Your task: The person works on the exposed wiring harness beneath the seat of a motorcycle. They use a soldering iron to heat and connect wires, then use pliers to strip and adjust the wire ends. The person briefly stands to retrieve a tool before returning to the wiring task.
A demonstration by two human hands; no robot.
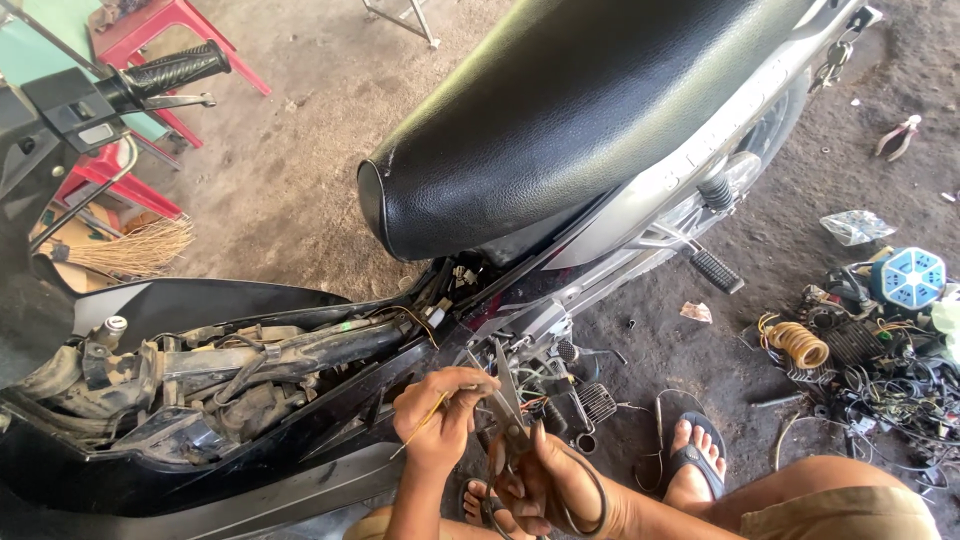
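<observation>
Left hand: our left hand (437, 420) pinches a thin yellow wire (422, 427) beside the motorbike's open frame (250, 370).
Right hand: our right hand (553, 488) grips scissors (510, 410), blades parted at the wire's end.
Care: we judge it best to keep the wire taut and nick only the sheath.
Floor: dusty concrete floor (300, 180); tangled cables (890, 385), red stools (150, 40).

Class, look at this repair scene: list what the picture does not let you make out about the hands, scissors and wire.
- Scissors tips: head view, lost against the engine clutter.
- Wire far end: too thin to follow past the left hand.
- Right hand: its lower part is cut off by the bottom edge.
- Wire pile: too tangled and small to sort.
</observation>
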